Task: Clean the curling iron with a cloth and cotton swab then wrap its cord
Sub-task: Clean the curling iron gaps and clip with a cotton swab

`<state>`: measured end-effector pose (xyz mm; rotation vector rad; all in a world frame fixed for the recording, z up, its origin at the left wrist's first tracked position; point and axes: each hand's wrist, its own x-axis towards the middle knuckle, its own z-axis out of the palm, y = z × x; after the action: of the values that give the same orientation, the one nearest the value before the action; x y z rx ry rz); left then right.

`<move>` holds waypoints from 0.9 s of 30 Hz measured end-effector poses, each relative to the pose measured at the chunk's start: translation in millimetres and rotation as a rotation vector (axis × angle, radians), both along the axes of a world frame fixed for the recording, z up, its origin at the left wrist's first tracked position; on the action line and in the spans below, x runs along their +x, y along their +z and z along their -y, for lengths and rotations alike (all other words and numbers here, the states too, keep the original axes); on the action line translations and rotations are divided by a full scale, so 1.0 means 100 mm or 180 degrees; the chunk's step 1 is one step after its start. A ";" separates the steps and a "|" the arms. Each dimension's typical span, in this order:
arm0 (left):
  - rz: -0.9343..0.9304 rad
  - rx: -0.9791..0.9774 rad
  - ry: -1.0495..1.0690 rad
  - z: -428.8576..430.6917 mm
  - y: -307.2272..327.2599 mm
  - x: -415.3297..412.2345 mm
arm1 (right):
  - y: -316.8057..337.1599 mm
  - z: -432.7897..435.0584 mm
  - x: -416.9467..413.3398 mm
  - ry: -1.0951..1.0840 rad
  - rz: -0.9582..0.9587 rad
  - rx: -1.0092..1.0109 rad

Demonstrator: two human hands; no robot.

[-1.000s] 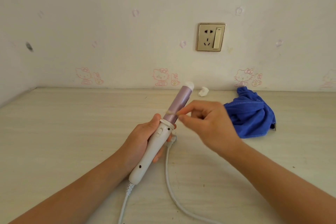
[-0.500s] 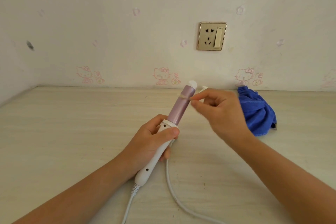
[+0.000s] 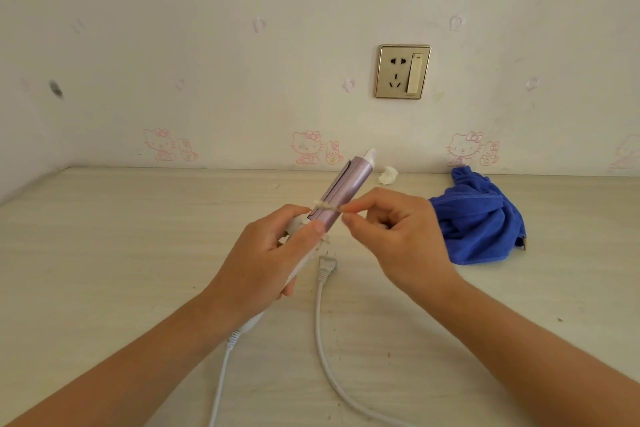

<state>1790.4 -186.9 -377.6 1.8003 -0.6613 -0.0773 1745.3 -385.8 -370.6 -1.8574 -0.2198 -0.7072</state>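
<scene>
My left hand (image 3: 266,253) grips the white handle of the curling iron (image 3: 346,189), whose purple barrel points up and away toward the wall. My right hand (image 3: 391,239) pinches a cotton swab (image 3: 325,206) between thumb and forefinger. The swab's tip rests on the lower part of the barrel, just above the white collar. The white cord (image 3: 325,350) runs from the handle's end off the bottom edge and loops back. Its plug (image 3: 327,265) lies on the table below my hands. A crumpled blue cloth (image 3: 481,218) sits on the table to the right.
The pale wooden table (image 3: 121,253) meets a wall at the back and the left. A gold wall socket (image 3: 403,71) is above the table. A small white wad (image 3: 388,175) lies near the wall behind the barrel.
My right hand has slid the swab back down from the upper barrel to its base. My left hand has turned the iron, so the barrel's clamp seam now faces up.
</scene>
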 end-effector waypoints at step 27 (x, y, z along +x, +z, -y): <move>0.0276 0.0245 0.0441 0.11 0.01 -0.11 | 0.07 0.13 0.05 -0.0257 0.0114 0.0111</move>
<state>1779.3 -197.9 -376.6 1.9274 -0.5997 0.0699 1749.8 -398.9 -363.9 -1.8297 -0.1552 -0.7955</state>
